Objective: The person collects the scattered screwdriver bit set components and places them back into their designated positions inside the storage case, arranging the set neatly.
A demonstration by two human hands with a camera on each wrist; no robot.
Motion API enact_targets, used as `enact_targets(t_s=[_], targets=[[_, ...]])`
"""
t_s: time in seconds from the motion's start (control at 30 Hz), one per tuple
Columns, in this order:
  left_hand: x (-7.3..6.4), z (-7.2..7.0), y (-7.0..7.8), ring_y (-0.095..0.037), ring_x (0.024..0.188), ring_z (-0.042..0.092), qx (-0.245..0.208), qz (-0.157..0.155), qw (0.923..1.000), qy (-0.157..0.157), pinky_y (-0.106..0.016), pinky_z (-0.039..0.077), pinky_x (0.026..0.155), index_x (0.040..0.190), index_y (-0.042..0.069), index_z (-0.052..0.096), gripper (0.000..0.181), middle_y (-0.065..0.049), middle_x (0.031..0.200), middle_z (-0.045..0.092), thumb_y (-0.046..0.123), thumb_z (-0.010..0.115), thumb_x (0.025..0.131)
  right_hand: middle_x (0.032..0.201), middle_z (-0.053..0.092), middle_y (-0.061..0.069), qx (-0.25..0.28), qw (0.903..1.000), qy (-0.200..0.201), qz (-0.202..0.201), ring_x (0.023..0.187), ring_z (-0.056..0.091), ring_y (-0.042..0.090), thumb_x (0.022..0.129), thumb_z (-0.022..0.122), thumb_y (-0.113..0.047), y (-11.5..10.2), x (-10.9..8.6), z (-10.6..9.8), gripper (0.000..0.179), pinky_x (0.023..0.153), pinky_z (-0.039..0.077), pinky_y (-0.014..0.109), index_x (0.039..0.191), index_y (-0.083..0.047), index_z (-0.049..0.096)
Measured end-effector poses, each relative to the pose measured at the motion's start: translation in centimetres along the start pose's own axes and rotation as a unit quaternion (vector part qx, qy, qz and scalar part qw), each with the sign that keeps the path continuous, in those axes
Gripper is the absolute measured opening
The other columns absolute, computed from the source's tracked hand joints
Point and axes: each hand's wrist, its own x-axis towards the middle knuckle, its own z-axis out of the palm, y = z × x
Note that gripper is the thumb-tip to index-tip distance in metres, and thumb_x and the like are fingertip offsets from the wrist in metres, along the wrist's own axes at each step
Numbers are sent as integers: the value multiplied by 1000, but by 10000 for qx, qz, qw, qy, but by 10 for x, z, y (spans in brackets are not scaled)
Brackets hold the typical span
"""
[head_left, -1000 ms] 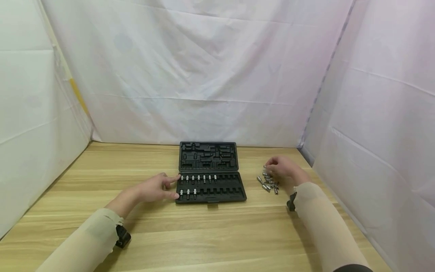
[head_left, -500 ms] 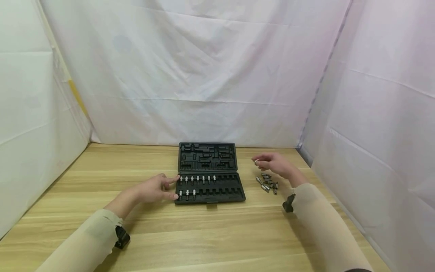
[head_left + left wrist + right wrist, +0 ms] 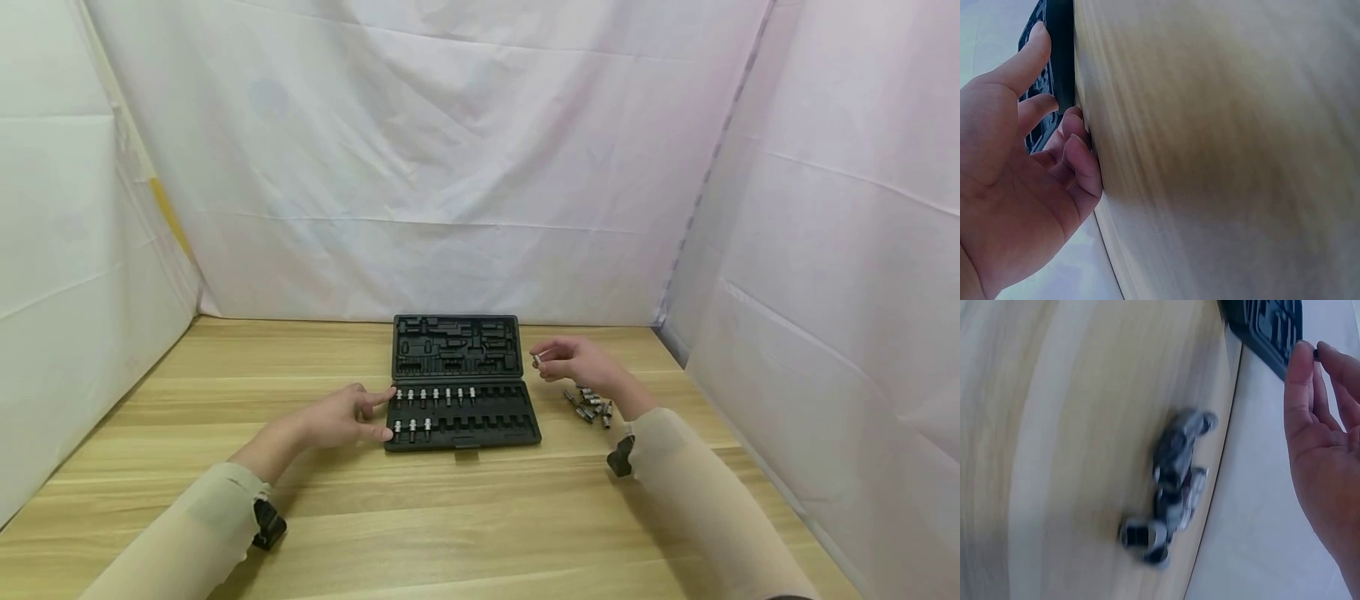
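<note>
Filling a black socket case (image 3: 457, 382) with bit sockets looks like the job, judging by the part-filled rows. Clock directions are per head view. Step in hand, as I read it: bringing one loose bit socket (image 3: 537, 359) to the tray (image 3: 491, 409).

Right hand (image 3: 573, 362) grasps that socket in a fingertip pinch, just beyond the lid (image 3: 456, 346) at its 3 o'clock edge, not in the tray. Left hand (image 3: 348, 417) grips nothing; thumb and index finger reach out to the tray's 9 o'clock edge, probably steadying it, other fingers loosely bent.

Held socket sits at 9 o'clock of the right hand, well apart from the left at roughly 2 to 3 o'clock. Loose pile (image 3: 592, 404) on the table (image 3: 435, 517) is near the right hand, at its 5 o'clock.

Far row (image 3: 436, 396) shows seven seated, near row (image 3: 412, 427) three; unfilled slots run toward 3 o'clock. Next move likely calls for going toward 7 or 8 o'clock, lining the socket up with a free slot and pressing it in. Which slot, cannot tell. Socket size unreadable.
</note>
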Motion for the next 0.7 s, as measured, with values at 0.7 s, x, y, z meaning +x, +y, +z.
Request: enact_targets(t_s=[0.7], targets=[[-2,0,2,-23,92,51,26,66,10000,6,-36,49,79,168,11,41,88,-13,108,53,39,84,97,127,72,15,-112,9999,130,-9,111,74,25,105,76,-18,-16,17,40,42,104,62,52,143,-4,66]])
